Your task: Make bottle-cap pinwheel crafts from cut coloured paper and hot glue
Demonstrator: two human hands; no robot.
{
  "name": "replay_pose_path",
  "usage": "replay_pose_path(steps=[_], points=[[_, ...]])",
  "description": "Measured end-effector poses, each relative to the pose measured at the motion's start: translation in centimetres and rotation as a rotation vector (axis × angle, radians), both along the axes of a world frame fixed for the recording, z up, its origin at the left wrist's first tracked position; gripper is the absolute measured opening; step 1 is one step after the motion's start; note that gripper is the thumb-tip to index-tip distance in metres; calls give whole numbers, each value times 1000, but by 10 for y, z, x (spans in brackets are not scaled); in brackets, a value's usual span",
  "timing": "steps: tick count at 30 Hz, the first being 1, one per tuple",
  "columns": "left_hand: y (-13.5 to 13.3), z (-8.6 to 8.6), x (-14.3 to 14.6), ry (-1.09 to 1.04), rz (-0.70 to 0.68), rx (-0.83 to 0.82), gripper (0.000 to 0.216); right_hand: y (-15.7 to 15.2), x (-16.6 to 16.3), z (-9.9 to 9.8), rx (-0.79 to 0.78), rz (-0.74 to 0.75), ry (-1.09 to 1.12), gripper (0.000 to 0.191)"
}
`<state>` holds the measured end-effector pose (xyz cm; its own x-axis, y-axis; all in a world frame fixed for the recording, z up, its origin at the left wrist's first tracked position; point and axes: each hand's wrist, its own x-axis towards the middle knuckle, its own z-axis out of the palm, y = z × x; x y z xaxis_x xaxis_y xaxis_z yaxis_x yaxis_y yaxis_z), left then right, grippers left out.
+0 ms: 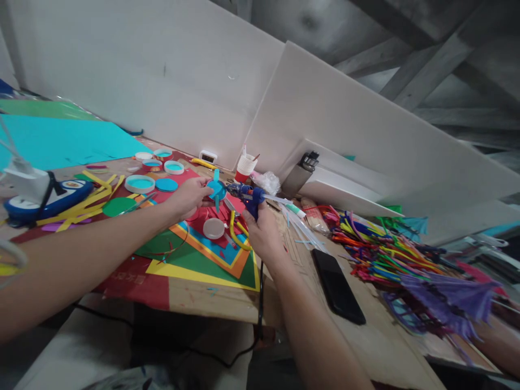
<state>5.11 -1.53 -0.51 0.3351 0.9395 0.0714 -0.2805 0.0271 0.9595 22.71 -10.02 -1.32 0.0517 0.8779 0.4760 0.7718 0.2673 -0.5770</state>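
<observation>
My left hand [188,196] is closed around a small cyan paper piece [216,189], held up over the table. My right hand [263,233] grips a blue hot glue gun [246,196] by its handle, with the nozzle pointing left and almost touching the cyan piece. The gun's black cord [260,292] drops off the table's front edge. Below the hands lies a stack of coloured sheets, red, green, yellow, orange and blue [203,254], with a white lid [213,228] and a curved yellow strip [235,234] on it.
A black phone [338,285] lies right of my right arm. A heap of coloured pipe cleaners [390,252] fills the right side. White lids with cyan discs [140,184], yellow strips [81,205], a tape dispenser [44,199], a paper cup [246,167] and white boards [365,135] stand behind.
</observation>
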Motion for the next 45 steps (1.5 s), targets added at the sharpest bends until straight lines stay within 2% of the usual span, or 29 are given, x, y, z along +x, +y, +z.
replay_pose_path(steps=[14,25,40,45], points=[[7,-4,-4,-44,34,44,15,-3,-4,1,-19,-9,-20,33],[5,1,-3,-7,92,69,15,-4,-6,2,-52,-14,-20,33],[-2,-1,1,23,-52,57,11,-4,-5,4,-25,-51,-37,35],[0,-3,0,23,-47,62,13,-5,-5,4,-23,-61,-36,35]])
